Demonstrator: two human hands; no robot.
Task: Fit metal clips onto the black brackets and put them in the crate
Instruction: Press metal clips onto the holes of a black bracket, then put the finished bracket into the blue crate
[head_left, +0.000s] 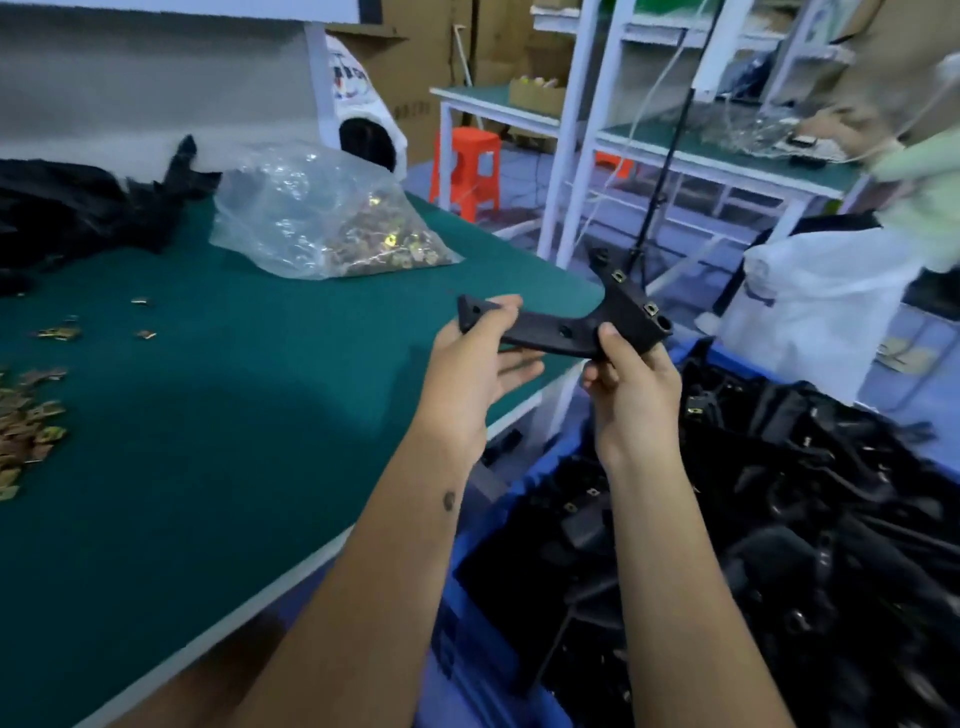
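Note:
I hold a black T-shaped bracket (566, 325) in the air past the table's right edge, above the crate. My left hand (475, 374) pinches its left end with the thumb on top. My right hand (631, 387) grips it near the cross arm, which carries two brass-coloured metal clips (650, 310). The blue crate (470, 530) at lower right is full of black brackets (779, 493), some with clips on them. Loose metal clips (31, 426) lie on the green table (234, 415) at the left.
A clear plastic bag of clips (332, 213) sits at the table's far side, beside a pile of black brackets (78, 208). Beyond stand an orange stool (470, 171), white shelving frames (576, 130), a white sack (810, 306) and another person's sleeve (924, 192).

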